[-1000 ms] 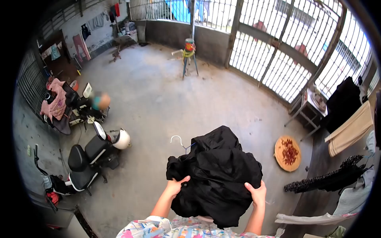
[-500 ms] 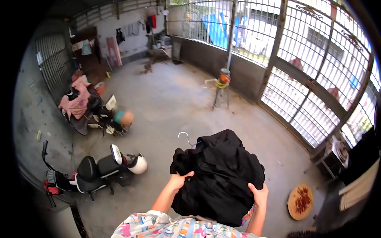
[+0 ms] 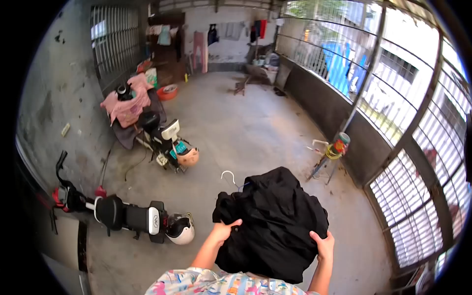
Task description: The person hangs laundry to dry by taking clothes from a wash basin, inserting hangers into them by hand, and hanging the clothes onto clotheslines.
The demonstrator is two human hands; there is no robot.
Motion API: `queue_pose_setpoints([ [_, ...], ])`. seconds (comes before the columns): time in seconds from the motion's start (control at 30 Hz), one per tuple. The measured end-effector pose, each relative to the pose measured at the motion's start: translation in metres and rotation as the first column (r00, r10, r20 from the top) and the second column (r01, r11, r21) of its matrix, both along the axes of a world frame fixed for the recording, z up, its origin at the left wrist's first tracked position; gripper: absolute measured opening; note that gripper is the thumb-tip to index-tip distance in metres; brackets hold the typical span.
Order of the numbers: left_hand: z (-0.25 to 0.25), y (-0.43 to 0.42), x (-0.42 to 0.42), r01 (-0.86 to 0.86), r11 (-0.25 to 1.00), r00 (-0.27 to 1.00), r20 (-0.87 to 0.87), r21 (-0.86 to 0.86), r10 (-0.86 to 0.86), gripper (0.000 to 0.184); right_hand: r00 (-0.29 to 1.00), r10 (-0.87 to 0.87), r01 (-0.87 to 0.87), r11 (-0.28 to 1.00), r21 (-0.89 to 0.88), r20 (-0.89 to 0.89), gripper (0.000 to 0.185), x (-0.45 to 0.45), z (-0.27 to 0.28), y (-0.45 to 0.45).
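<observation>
A bunched black garment (image 3: 273,221) hangs in front of my body, held from both sides; its exact kind cannot be made out in the folds. My left hand (image 3: 226,231) grips its left side, thumb lying on top of the cloth. On the opposite side my right hand (image 3: 322,245) is closed on the edge, thumb in front and fingers tucked behind. From the upper left of the cloth sticks out the white hook of a clothes hanger (image 3: 227,174); the rest of the hanger is mostly hidden inside the garment.
An electric scooter (image 3: 130,216) with a white helmet (image 3: 180,228) stands at left. Behind it is another scooter (image 3: 160,137) under a pink cover (image 3: 129,105). A stand with a can (image 3: 338,145) is at right, near a barred gate (image 3: 413,206). Laundry (image 3: 231,30) hangs far back.
My view has turned to the right-hand-to-left direction, so the room has shifted rightward in the picture and the basket at lower right is out of sight. Both hands keep their hold on the garment.
</observation>
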State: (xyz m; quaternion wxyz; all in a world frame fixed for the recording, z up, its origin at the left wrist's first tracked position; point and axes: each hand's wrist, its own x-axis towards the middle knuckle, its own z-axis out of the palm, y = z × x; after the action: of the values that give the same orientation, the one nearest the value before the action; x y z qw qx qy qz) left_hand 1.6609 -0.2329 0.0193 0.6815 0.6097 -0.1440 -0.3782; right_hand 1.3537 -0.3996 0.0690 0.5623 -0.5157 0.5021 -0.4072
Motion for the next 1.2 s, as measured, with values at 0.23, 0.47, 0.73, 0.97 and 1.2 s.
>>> queue_pose_setpoints([
  [0.23,0.011,-0.134,0.159,-0.145,0.989,0.988,0.051,-0.02,0.146,0.084,0.988,0.143,-0.142,0.99,0.017,-0.05,0.051,0.18,0.023,-0.174],
  [0.47,0.061,-0.307,0.289,-0.2,0.961,0.966,-0.124,0.193,0.226,0.089,0.973,0.23,-0.23,0.972,-0.038,0.005,0.053,0.341,-0.023,-0.383],
  [0.73,0.016,-0.482,0.466,-0.383,0.92,0.923,0.064,0.086,0.379,0.072,0.938,0.326,-0.332,0.943,0.03,0.119,0.062,0.545,-0.013,-0.594],
  [0.97,0.026,-0.615,0.639,-0.362,0.927,0.929,-0.038,0.098,0.367,0.073,0.941,0.338,-0.338,0.941,-0.016,0.023,0.064,0.726,-0.024,-0.734],
  [1.2,0.027,-0.749,0.818,-0.313,0.947,0.947,-0.093,-0.067,0.307,0.077,0.959,0.271,-0.27,0.963,0.019,-0.079,0.071,0.889,0.01,-0.841],
])
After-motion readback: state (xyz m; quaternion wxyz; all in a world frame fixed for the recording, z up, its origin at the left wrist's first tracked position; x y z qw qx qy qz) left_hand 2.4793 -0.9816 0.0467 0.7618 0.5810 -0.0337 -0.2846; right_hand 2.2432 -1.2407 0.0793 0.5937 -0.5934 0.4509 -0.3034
